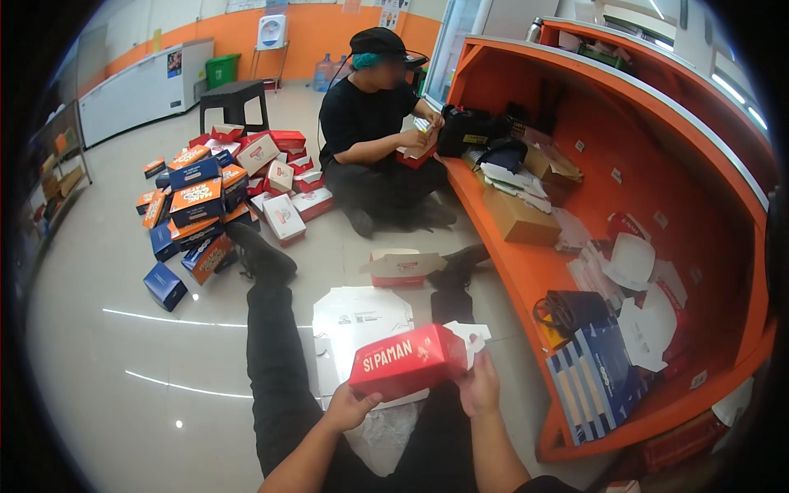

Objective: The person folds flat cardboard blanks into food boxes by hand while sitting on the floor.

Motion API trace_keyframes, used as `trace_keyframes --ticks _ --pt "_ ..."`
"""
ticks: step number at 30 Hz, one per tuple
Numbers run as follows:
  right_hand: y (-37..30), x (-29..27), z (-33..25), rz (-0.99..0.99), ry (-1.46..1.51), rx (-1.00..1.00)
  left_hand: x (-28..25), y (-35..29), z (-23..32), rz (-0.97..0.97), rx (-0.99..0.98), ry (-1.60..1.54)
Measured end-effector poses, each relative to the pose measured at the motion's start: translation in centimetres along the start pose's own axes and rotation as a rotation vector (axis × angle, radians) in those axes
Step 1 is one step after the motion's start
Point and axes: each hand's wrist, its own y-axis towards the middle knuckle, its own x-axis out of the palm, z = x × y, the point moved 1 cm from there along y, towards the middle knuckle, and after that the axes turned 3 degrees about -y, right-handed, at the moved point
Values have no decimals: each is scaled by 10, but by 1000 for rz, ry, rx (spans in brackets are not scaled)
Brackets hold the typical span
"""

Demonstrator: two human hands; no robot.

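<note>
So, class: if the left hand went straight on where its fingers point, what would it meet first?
Most likely the red box: the left hand touches its near left end, though depth is hard to judge.

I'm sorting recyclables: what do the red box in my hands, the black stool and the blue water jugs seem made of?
Red box: likely paperboard with a slight sheen; thin folded panels and a white flap show.
Black stool: probably moulded plastic, fairly matte; seat and legs share one colour.
Blue water jugs: probably glossy plastic; they look translucent.
</note>
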Motion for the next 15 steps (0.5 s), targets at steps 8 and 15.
trace_keyframes --ticks 8,15 --pt "9 -20 1 -175 -3 57 16 0 28 617 437 889" --pt "-7 7 11 -399 -687 -185 34 -2 53 64 455 865"
